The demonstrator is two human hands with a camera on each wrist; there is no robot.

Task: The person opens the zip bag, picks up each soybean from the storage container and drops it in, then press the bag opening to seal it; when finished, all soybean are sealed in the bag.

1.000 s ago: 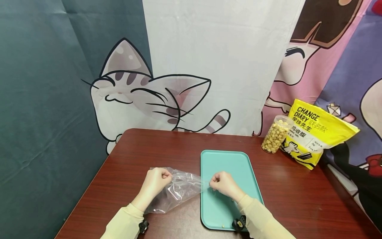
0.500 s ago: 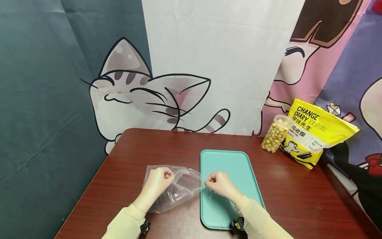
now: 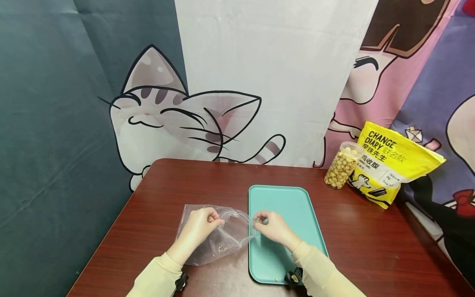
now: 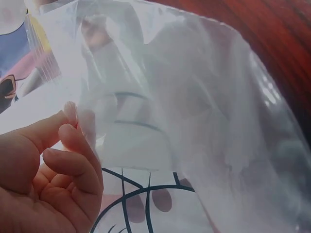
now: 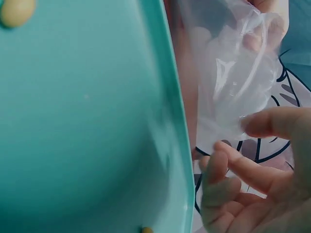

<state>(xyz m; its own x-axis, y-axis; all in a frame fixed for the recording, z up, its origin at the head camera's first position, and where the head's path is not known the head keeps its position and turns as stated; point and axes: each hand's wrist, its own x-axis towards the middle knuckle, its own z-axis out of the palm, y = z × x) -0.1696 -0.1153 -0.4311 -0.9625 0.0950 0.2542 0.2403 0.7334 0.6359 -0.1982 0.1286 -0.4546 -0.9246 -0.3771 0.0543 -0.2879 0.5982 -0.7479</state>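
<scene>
Both hands on the clear plastic bag, lower centre-left of the head frame, lying on the table just left of the teal tray. Left hand pinches one rim edge, right hand pinches the opposite edge over the tray. Bag mouth looks parted, though film is hard to read.

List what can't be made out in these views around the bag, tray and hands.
- Plastic bag: small bits inside are too small to identify in the head view; the film blurs them in both wrist views.
- Tray: near corner hidden by the right sleeve.
- Left hand and right hand: fingertips hidden behind knuckles in the head view.
- Yellow pouch: small print unreadable.
</scene>
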